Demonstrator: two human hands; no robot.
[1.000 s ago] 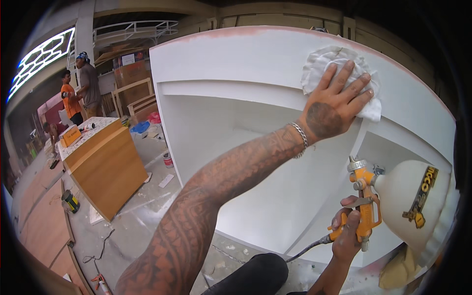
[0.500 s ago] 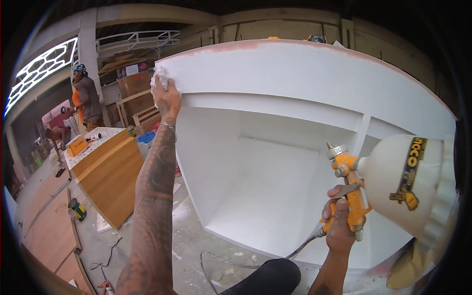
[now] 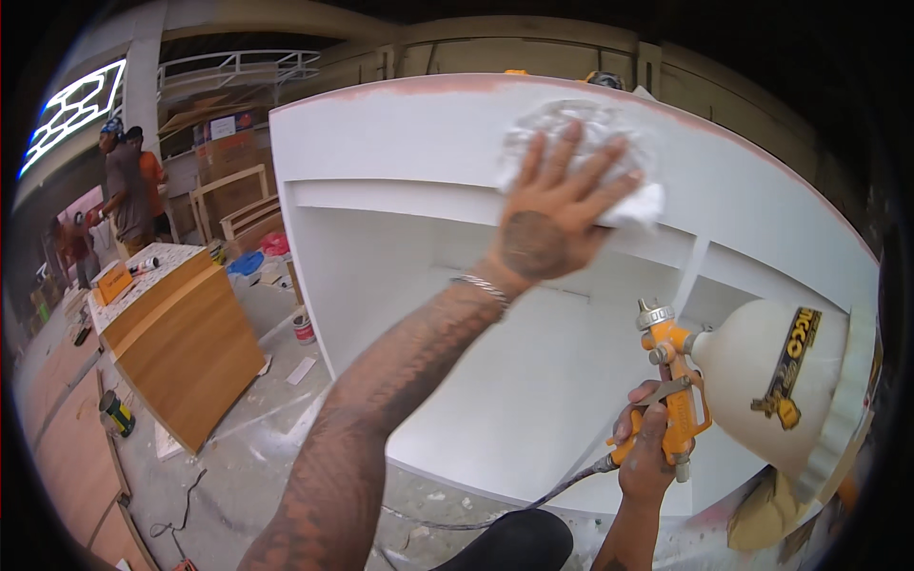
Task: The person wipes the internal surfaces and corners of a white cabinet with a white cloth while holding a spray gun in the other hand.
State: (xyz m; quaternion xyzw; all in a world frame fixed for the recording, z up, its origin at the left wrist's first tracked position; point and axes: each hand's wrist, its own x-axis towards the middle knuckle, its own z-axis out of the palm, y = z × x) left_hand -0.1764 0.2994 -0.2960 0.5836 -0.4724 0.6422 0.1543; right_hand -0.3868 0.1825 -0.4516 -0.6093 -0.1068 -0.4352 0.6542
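My left hand (image 3: 557,205) is open, its spread fingers pressing a crumpled white cloth (image 3: 633,205) flat against the upper front panel of a white cabinet (image 3: 381,128). The cloth and fingertips are slightly blurred. Lower on the right, my right hand (image 3: 649,443) grips an orange spray gun (image 3: 681,400) by its handle, with fingers wrapped at the trigger lever. A large off-white cup (image 3: 762,362) is attached to the gun, its nozzle pointing up. From the handle a dark hose (image 3: 562,490) runs down to the left. Pinkish filler shows along the cabinet's top edge.
Left of the cabinet stands a wood-faced counter (image 3: 186,347) with a speckled top. A paint can (image 3: 303,328) and a dark tin (image 3: 116,414) sit on the floor. Several people (image 3: 129,181) are at the far left. My dark-clad knee (image 3: 519,542) is below the hose.
My left hand has moved the cloth right along the upper panel from its left corner, and its fingers are now spread. The spray gun stays in my right hand, slightly lower in view.
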